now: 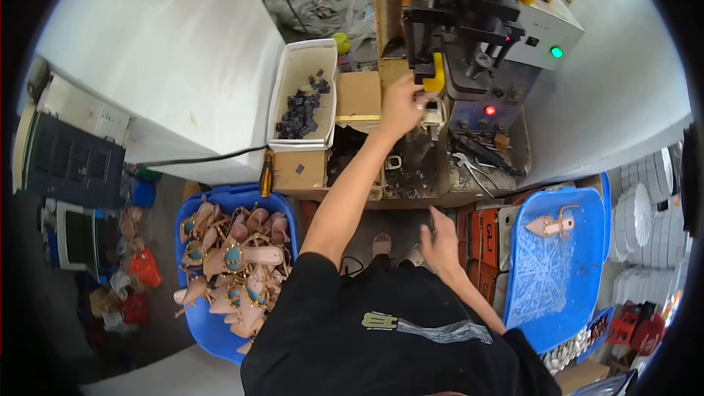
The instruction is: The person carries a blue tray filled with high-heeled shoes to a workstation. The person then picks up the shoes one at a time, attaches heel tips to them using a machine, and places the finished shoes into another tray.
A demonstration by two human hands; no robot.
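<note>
My left hand point(402, 108) reaches to the front of a dark press machine point(469, 51), right beside its yellow hooked part point(435, 73). Its fingers are curled together and slightly blurred; whatever they hold, if anything, is too small to make out. Just right of the fingertips, a small pale metal fitting point(434, 114) sits under the press. Over the floor near the bench's front edge, my right hand point(443, 245) is open, thumb and fingers apart, holding nothing. A small metal buckle-like frame point(394, 162) lies on the worn bench below my left hand.
A white box point(279, 95) holds small dark pieces. An orange-handled screwdriver point(267, 174) hangs at the bench edge; pliers point(473, 169) lie at the right. A blue basket point(192, 315) at left is heaped with pink sandals. One sandal point(550, 226) lies in the right blue tub point(543, 279).
</note>
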